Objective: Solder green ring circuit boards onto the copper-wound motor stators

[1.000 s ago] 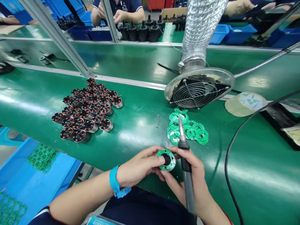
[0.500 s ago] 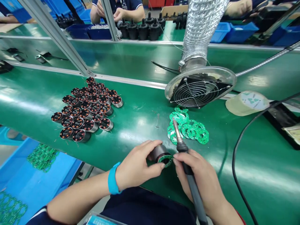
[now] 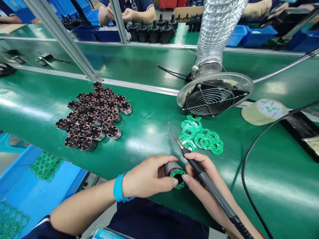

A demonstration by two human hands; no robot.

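Note:
My left hand [image 3: 147, 176] is wrapped around a small metal motor stator [image 3: 170, 167] lying on its side near the belt's front edge. A green ring-shaped circuit board [image 3: 179, 174] sits on the stator's end, pinched between my left thumb and my right fingertips. My right hand [image 3: 203, 181] also grips a black soldering iron [image 3: 206, 182] that rests across it, tip pointing up-left over the belt, clear of the board. A loose pile of green ring boards [image 3: 201, 137] lies just beyond my right hand.
Several copper-wound stators [image 3: 93, 116] stand grouped at left on the green belt [image 3: 149, 129]. A fume extractor fan [image 3: 214, 94] with a foil duct sits behind the boards. A tape roll [image 3: 264, 111] and black cable [image 3: 251, 149] lie right. People work at the far bench.
The stator was tipped from facing up to lying on its side. The soldering iron swung from upright to a low slant, its tip moving left. Both hands shifted slightly toward me.

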